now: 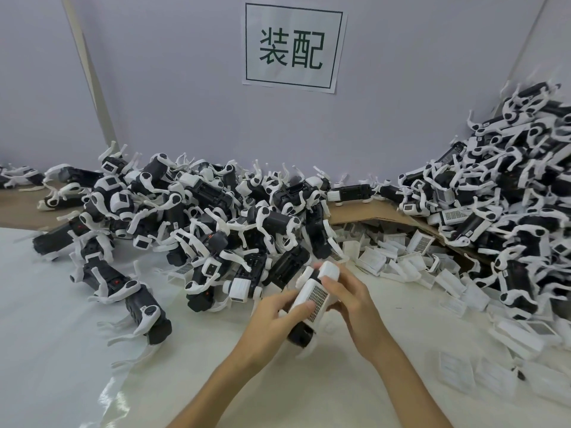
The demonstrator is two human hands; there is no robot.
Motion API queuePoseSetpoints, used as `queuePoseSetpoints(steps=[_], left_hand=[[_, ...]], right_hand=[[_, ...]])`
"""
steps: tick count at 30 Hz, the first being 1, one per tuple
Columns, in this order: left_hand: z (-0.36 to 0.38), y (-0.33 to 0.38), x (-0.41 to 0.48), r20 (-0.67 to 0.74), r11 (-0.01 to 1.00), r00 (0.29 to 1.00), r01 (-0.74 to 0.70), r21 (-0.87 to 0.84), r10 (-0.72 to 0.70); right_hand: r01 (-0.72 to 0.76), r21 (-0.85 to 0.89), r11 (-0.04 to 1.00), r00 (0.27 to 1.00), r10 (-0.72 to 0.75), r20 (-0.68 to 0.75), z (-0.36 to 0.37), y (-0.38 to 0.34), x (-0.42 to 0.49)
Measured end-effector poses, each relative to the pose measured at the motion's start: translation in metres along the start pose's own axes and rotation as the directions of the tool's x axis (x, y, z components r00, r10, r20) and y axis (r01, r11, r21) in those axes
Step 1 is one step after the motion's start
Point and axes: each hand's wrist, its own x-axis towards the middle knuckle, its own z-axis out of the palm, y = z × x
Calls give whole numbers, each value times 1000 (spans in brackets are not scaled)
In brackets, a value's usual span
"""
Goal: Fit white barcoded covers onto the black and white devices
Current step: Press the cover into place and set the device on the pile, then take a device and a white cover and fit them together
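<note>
Where the grey wall (173,88) meets the far edge of the desk (18,208), heaped devices (191,217) spill onto the white sheet (61,335), the right heap cut off. Loose covers (386,257) lie half hidden under cardboard (370,216). Near the front edge my left hand (272,307) and right hand (352,301) grip one device (301,333), fingers curled, left thumb on its barcoded cover (318,296).

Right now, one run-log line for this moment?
step: cover fitting | left hand: holds device, thumb on barcoded cover | right hand: grips device's upper end | loose covers: heaped at right
</note>
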Motion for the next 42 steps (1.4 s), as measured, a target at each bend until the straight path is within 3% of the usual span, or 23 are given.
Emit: queuePoseSetpoints(steps=[6, 10, 15, 17, 19, 20, 21, 22, 23, 25, 26, 28, 31, 35, 37, 39, 42], left_hand=[[0, 1, 1, -148, 990, 980, -141, -32, 135], [-9, 0, 8, -323, 926, 946, -150, -346, 33], [-8, -6, 11, -333, 907, 943, -140, -396, 0], [-8, -6, 11, -320, 902, 947, -147, -407, 10], [-8, -6, 13, -315, 894, 949, -150, -421, 11], [-9, -7, 14, -311, 890, 950, -143, -432, 2], [-9, -8, 15, -308, 887, 951, -130, -443, -14], [-9, -10, 16, -305, 887, 952, -111, -448, -35], [-9, -12, 17, -301, 891, 952, -89, -444, -55], [-11, -14, 17, -289, 899, 954, -54, -435, -83], [-13, -15, 17, -279, 897, 956, -42, -439, -92], [-13, -14, 18, -258, 896, 961, -26, -444, -100], [-12, -14, 17, -255, 915, 962, -15, -403, -97], [-10, -10, 16, -273, 928, 952, 30, -371, -140], [-9, -9, 15, -299, 929, 937, 63, -365, -181], [-8, -8, 15, -314, 941, 928, 94, -326, -201], [-5, -7, 10, -305, 962, 932, 121, -247, -196]], right_hand=[[45, -123, 991, 988, -26, 154, -24, -14, -2], [-42, -105, 994, 966, 68, 251, -39, -31, -4], [-97, -225, 969, 899, 183, 399, -58, -83, 6], [-31, -207, 978, 959, 87, 269, -73, -115, 22], [134, -119, 984, 988, -142, -66, -100, -157, 48], [244, 67, 967, 945, -222, -242, -118, -182, 65], [351, 363, 863, 906, -216, -363, -137, -209, 84], [406, 538, 739, 884, -168, -436, -154, -234, 103], [415, 555, 721, 863, -120, -490, -170, -255, 122], [289, 246, 925, 825, -110, -555, -181, -275, 137], [250, 58, 967, 800, -172, -575, -181, -270, 140], [280, -150, 948, 767, -316, -558, -169, -238, 129], [236, -155, 959, 764, -281, -581, -146, -150, 93], [-6, -92, 996, 736, -58, -675, -104, -30, 52], [-83, -125, 989, 712, -29, -701, -90, 7, 41], [-161, -232, 959, 749, -35, -662, -81, 25, 35], [-134, -400, 907, 871, -85, -484, -62, 33, 29]])
